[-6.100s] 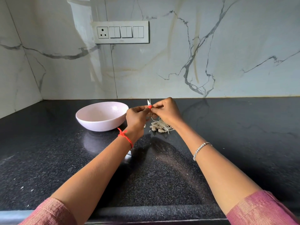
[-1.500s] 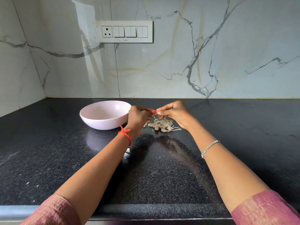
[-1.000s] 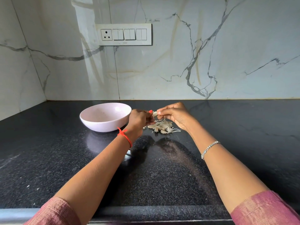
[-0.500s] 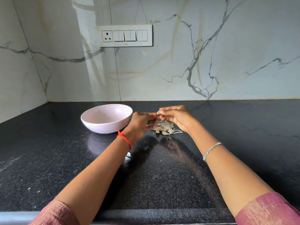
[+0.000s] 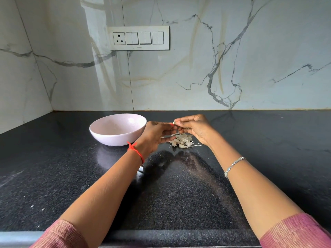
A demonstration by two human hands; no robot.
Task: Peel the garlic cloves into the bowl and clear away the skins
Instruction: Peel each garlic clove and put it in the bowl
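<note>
A pale pink bowl (image 5: 117, 129) stands on the black counter, left of my hands. Just right of it lies a small heap of garlic cloves and papery skins (image 5: 181, 140). Above that heap my right hand (image 5: 194, 128) pinches a small garlic clove (image 5: 174, 122) between thumb and fingertips. My left hand (image 5: 157, 135) is held close against it, its fingers stretched toward the clove with the tips touching or nearly touching my right fingers. What lies inside the bowl cannot be made out.
The black speckled counter (image 5: 71, 176) runs back to a marble wall with a switch panel (image 5: 138, 38). A side wall closes the left corner. The counter's front edge passes under my forearms.
My hands have stayed above the heap working the same clove. My left fingers have loosened and stretched out, while my right hand keeps the clove pinched. The view has shifted slightly.
</note>
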